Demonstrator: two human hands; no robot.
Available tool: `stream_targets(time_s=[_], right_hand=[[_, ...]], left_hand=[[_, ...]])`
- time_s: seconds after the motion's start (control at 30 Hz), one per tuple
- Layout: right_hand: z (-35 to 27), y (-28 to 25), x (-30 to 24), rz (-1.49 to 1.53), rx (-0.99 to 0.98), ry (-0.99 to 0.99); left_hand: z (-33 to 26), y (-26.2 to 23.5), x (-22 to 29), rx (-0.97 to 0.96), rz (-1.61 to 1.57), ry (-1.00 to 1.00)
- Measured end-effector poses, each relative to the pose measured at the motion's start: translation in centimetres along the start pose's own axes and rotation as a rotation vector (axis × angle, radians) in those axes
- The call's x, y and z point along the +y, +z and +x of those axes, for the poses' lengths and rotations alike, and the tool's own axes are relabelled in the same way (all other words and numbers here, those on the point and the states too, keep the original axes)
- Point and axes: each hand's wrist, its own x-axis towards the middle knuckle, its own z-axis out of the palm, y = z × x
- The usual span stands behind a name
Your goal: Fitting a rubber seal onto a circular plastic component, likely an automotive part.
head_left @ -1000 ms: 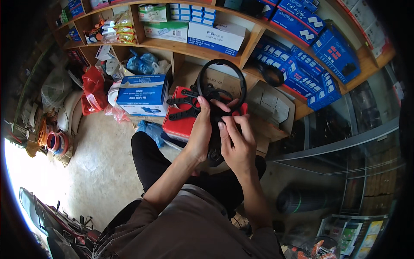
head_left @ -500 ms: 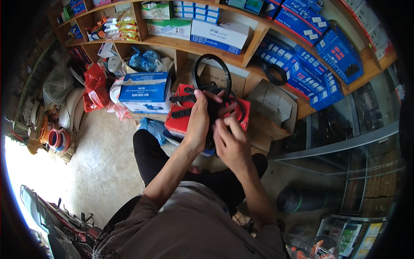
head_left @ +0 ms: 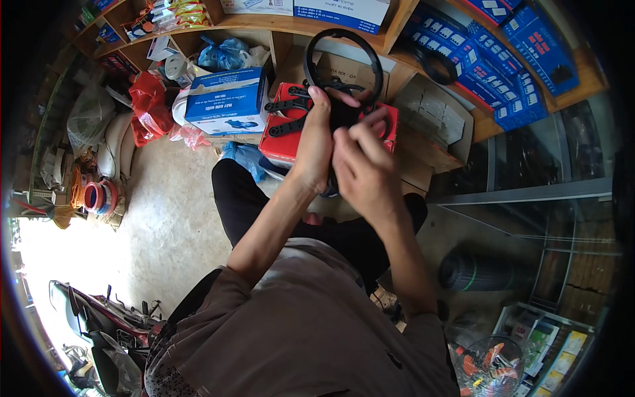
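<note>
Both hands hold one black plastic part (head_left: 344, 66) in front of me: a round ring on top with flat perforated arms sticking out to the left. My left hand (head_left: 316, 142) wraps around its lower body from the left. My right hand (head_left: 362, 165) grips the same body from the right, fingers curled over its front. Behind the part lies a red box (head_left: 281, 135) on the floor by the shelves.
Wooden shelves (head_left: 390, 49) hold blue boxes (head_left: 503, 59). A blue and white carton (head_left: 228, 102) and red bags (head_left: 149, 106) sit at the left. A glass cabinet (head_left: 529, 198) stands right, with a dark mesh roll (head_left: 479, 271) below it. A motorbike (head_left: 99, 324) is at lower left.
The view has tilted down and closer, so the shelves sit higher in the picture. Both hands stay on the black part; the right fingers have shifted over its front.
</note>
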Motion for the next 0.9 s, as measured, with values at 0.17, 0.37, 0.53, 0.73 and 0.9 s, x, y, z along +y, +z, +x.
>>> stream_targets(time_s=[0.17,0.37,0.53,0.73,0.9], right_hand=[[-1.2,-0.6,-0.8,0.050,-0.058,0.054],[-0.9,-3.7,-0.5,0.093,0.183,0.135],[0.7,-2.0,-0.8,0.001,0.029,0.081],[-0.7,-0.7,0.1,-0.023,-0.069,0.068],[-0.3,-0.7,1.1,-0.060,0.004,0.012]], left_hand=[[-0.4,0.4,0.8,-0.134,-0.162,-0.047],[0.1,-0.3,1.8,-0.216,-0.333,-0.021],[-0.1,0.3,1.2,-0.196,-0.208,0.025],[0.2,-0.1,1.0,-0.069,-0.091,0.026],[-0.2,0.0,0.4,-0.011,-0.033,0.081]])
